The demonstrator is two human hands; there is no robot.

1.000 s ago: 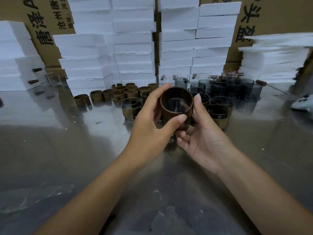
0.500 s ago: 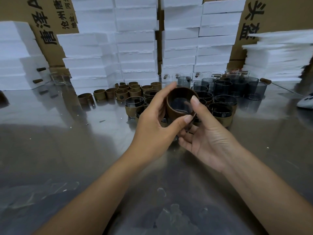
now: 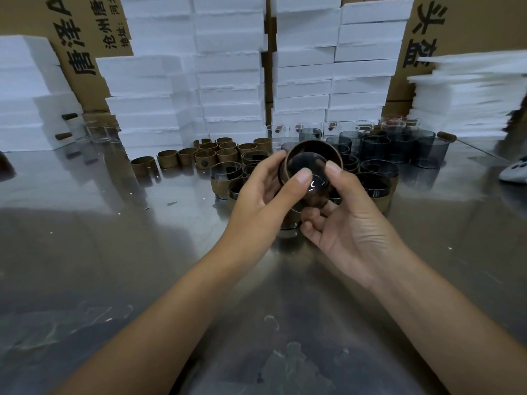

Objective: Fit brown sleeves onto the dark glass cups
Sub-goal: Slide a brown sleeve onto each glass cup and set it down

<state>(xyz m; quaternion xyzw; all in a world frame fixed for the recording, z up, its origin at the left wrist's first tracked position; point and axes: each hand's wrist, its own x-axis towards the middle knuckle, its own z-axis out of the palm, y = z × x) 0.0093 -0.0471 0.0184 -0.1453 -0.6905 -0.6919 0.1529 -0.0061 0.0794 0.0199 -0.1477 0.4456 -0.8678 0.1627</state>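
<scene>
**Both hands on one cup, sleeve around the glass**

Left hand (image 3: 263,195) is wrapped around the side of a dark glass cup (image 3: 309,173), thumb pressed across its near face, fingers curled behind. Right hand (image 3: 345,223) comes in from the other side, thumb tip on the cup's rim edge, fingers cupped underneath. The cup is tipped toward the camera, held clear above the surface (image 3: 85,238), and a brown sleeve (image 3: 313,145) rings it; its upper edge shows as a brown band around the glass.

Just behind the hands, sleeved cups (image 3: 226,181) stand clustered, touching one another. Farther back on the left, empty brown sleeves (image 3: 205,156) sit in loose rows. To the right, bare dark glass cups (image 3: 399,148) are packed close together, with some clear glasses (image 3: 296,129) behind them.

At the back, stacks of white foam blocks (image 3: 228,67) rise against cardboard boxes (image 3: 85,38) printed with black characters. A white object (image 3: 514,172) lies at the right edge, too cropped to identify.
</scene>
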